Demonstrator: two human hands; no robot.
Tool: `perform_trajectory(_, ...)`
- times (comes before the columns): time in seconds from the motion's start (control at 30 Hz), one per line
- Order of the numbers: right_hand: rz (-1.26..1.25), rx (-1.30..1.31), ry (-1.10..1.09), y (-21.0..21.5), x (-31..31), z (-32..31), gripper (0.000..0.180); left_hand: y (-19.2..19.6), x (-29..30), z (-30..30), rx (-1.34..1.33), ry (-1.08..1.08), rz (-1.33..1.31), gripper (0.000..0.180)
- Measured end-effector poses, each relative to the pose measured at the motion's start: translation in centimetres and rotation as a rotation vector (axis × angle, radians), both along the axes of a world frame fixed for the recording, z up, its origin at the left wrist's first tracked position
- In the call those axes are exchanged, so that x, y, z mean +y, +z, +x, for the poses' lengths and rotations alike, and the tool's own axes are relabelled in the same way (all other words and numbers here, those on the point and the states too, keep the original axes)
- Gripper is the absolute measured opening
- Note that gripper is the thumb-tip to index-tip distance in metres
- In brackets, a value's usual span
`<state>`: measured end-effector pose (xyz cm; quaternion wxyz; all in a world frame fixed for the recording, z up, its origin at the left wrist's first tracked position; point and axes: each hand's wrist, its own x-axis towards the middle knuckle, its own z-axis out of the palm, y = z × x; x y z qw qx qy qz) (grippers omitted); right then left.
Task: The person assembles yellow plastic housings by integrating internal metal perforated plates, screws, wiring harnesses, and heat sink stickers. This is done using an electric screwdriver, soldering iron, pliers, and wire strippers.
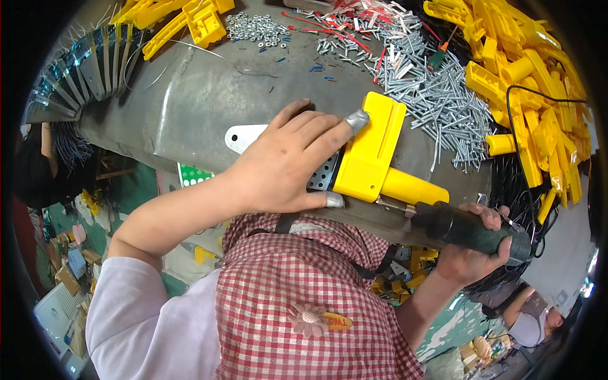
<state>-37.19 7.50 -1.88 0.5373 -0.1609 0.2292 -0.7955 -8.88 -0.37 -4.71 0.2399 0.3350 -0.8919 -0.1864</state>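
Your bench (209, 95) carries a heap of yellow plastic parts (525, 69) at the far right, beside a pile of silver screws (443, 95). Your left hand (288, 158) lies across a pale plate (250, 135), index fingertip touching the yellow housing (370, 149) near the front edge; whether it grips, I cannot tell. Your right hand (472, 259) wraps a dark cylindrical driver (453, 228), tip just beside the housing. Small nuts (256, 30) lie farther back.

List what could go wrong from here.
The dark-green cylindrical power driver in the right hand could slip and scratch the yellow plastic housing, since its metal bit sits by the housing's lower edge. The silver-taped thumb of the left hand might get nicked, being on that side. Loose silver metal screws beside the housing could get knocked about.
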Motion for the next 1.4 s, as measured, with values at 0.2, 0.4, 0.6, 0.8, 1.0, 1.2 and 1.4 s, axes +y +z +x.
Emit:
perform_trajectory(0.2,-0.031,0.006,0.008,0.1,0.1,-0.1,0.038,0.1,0.2,-0.4,-0.094,-0.011,-0.026,0.093)
perform_trajectory(0.4,-0.017,-0.038,0.012,-0.3,-0.1,1.3,0.037,-0.1,0.3,-0.8,-0.13,-0.001,-0.071,0.091)
perform_trajectory(0.6,-0.025,-0.028,-0.018,-0.2,0.4,-0.7,0.037,0.0,0.5,-0.8,-0.137,-0.003,-0.053,0.092)
perform_trajectory(0.8,-0.024,-0.018,-0.052,-0.3,-0.1,-0.2,0.036,0.1,0.2,-0.8,-0.151,-0.001,-0.055,0.094)
perform_trajectory(1.0,-0.074,-0.027,-0.061,-0.5,-0.1,1.1,0.036,0.1,0.6,-1.2,-0.096,0.04,-0.066,0.09)
perform_trajectory(1.2,0.007,0.036,-0.097,-0.9,0.4,0.4,0.043,0.2,-1.2,0.1,0.373,-0.035,0.114,0.079)
perform_trajectory(1.4,0.039,-0.027,-0.075,-1.2,0.7,0.8,0.044,0.1,-7.9,6.3,-0.155,0.682,0.025,0.025)
